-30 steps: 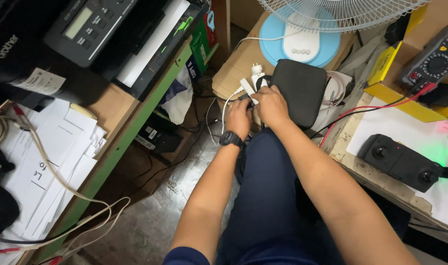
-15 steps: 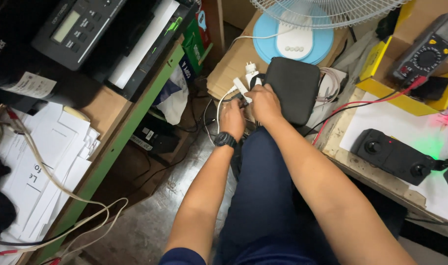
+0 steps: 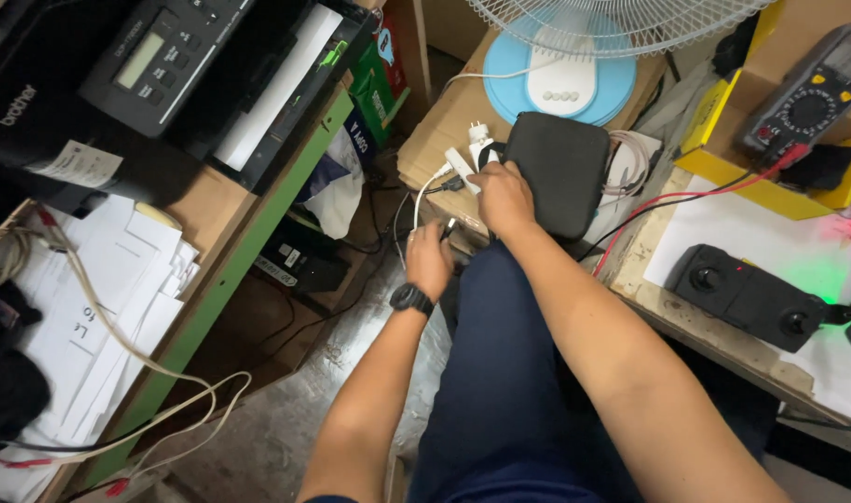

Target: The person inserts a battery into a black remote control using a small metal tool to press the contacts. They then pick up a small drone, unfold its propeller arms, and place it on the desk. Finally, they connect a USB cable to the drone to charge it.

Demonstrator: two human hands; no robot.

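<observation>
A white power strip [image 3: 461, 168] with a white plug adapter [image 3: 481, 140] lies on a cardboard box [image 3: 435, 140], beside a black rectangular pouch [image 3: 563, 172]. My right hand [image 3: 502, 197] rests at the pouch's left edge, fingers curled over the end of the strip. My left hand [image 3: 430, 259], with a black watch [image 3: 411, 299] on the wrist, sits just below the box edge. It is closed around a thin cable with a small dark plug [image 3: 449, 226]. A white cable [image 3: 422, 200] runs from the strip down to this hand.
A pale blue fan base [image 3: 560, 79] stands behind the pouch. A black printer [image 3: 155, 74] sits on a wooden shelf at left, above papers [image 3: 90, 307] and loose cords. At right, a workbench holds a multimeter [image 3: 812, 93] with red leads and a black device [image 3: 747, 293].
My left hand has drawn back from the power strip, down and to the left, with the thin cable in it. My right hand stays on the strip beside the pouch.
</observation>
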